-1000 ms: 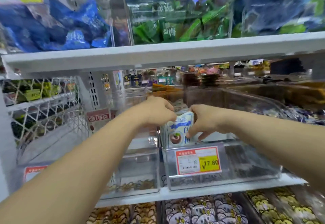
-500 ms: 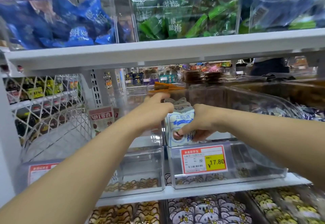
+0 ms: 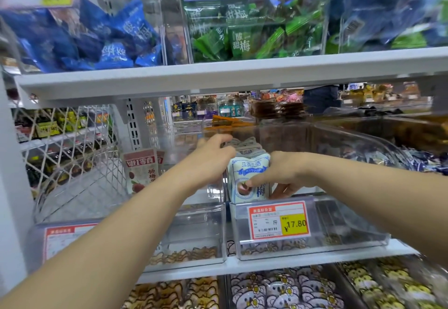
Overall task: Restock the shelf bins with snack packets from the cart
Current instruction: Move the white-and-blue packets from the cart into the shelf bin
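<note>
A stack of white and blue snack packets [image 3: 247, 175] stands upright at the left front corner of a clear plastic shelf bin [image 3: 339, 231] that carries a red and yellow 17.80 price tag [image 3: 278, 222]. My left hand [image 3: 211, 160] holds the stack's left side, with its fingers reaching over the top of the packets. My right hand [image 3: 278, 175] grips the stack from the right, thumb across the front packet and fingers curled below. Both forearms reach in from the bottom corners. The cart is out of view.
A second clear bin [image 3: 194, 236] to the left holds a red and white packet [image 3: 141, 170]. The shelf above [image 3: 218, 78] carries bins of blue and green packets. The shelf below holds bear-print and yellow packets. A wire mesh rack [image 3: 68, 151] stands at the left.
The packet stack has risen a little higher above the bin's front wall. My left fingers have spread out over the top of the packets. The view has tilted slightly.
</note>
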Motion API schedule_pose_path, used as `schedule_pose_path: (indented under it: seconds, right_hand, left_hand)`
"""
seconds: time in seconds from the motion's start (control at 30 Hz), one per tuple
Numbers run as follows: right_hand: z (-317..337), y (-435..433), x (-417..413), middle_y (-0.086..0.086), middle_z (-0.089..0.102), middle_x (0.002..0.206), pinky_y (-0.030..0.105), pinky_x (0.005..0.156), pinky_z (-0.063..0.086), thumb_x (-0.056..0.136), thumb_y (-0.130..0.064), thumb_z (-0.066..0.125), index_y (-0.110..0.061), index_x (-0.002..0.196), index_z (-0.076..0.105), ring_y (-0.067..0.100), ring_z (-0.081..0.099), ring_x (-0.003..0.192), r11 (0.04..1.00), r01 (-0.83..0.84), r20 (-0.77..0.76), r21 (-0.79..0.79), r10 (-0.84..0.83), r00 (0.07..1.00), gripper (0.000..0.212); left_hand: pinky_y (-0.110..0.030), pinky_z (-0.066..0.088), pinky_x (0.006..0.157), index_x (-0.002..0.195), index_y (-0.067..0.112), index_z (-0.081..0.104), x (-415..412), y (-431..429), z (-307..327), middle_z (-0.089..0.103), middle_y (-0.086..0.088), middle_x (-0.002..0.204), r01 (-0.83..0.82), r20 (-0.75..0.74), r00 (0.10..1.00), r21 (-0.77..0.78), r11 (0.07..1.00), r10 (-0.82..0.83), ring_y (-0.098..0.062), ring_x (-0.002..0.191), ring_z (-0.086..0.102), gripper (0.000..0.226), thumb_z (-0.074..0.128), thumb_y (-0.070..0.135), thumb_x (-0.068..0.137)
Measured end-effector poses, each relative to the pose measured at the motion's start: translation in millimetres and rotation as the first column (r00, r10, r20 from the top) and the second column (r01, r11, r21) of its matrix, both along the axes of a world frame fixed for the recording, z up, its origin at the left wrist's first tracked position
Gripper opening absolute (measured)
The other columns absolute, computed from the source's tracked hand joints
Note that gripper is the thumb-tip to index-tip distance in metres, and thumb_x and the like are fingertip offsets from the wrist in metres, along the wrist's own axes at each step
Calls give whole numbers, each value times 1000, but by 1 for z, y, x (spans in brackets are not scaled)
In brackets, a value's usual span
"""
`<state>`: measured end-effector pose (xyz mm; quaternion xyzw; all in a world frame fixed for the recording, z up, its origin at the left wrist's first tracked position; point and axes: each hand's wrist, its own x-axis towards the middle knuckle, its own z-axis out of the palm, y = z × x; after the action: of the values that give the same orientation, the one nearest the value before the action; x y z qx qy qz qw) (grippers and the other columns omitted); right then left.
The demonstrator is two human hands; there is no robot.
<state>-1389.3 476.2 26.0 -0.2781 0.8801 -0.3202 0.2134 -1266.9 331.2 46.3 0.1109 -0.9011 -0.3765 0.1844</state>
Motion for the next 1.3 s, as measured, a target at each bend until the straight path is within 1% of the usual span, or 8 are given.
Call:
schedule_pose_path:
  seconds: [0.23,0.43,0.53,0.67,0.83,0.97,1.13,1.3]
  right_hand:
    - [-2,-2,-1,11,71,115,42,92,58,81,-50,78,-16,119,62,27,71,102,999,-32,-11,22,32,999,53]
    - [0,2,4,8,70,114,48,94,57,54,-67,80,-19,120,62,29,70,103,995,-24,-35,98,28,999,83]
    - [7,10,12,7,68,115,45,92,58,66,-64,79,-20,119,61,28,72,97,994,-7,-114,113,20,993,72]
    - [15,24,27,8,61,117,34,71,59,78,-53,79,-12,139,37,21,68,90,995,60,-304,76,-34,952,84]
    - [12,19,30,11,70,100,40,69,63,87,-38,76,-9,136,44,26,74,83,998,55,-409,-29,-62,911,66]
    - [14,9,29,16,67,100,35,62,62,92,-40,70,-4,131,44,23,70,71,996,88,-296,-23,-91,951,59]
    - [11,5,24,14,64,113,48,86,60,94,-47,64,-6,120,50,31,69,98,997,75,-280,1,-71,957,50]
    - [5,7,13,11,70,111,47,94,56,97,-43,60,-8,108,61,26,68,97,999,48,-106,-9,-48,993,37]
  left_hand:
    - [-23,41,68,150,34,38,5,3,-1,23,-2,159,-3,-14,1000,-8,1000,3,-2,83,49,50,45,29,101]
    - [-6,40,47,151,31,35,17,10,0,21,-1,157,0,-4,1000,-81,997,0,4,69,43,50,45,31,103]
    - [4,35,46,152,27,35,24,15,0,20,-1,154,11,-19,1000,-146,989,-14,3,68,44,52,50,32,103]
    - [-6,38,65,150,29,36,35,21,-2,23,4,151,-9,-60,998,-290,957,-9,-1,87,53,54,54,34,100]
    - [-35,37,112,138,34,50,36,26,-4,30,4,148,-40,-54,998,-419,907,19,-18,133,39,42,59,36,96]
    - [-38,35,113,128,33,60,36,21,-10,32,2,149,-71,-48,997,-424,903,56,-18,139,35,31,56,33,97]
    - [-44,38,112,129,35,59,36,21,-12,25,3,155,-87,-42,996,-447,890,76,-20,141,32,31,51,34,98]
    - [-44,38,112,135,35,53,37,22,-14,22,7,156,-70,-29,998,-432,899,64,-19,141,32,37,52,37,98]
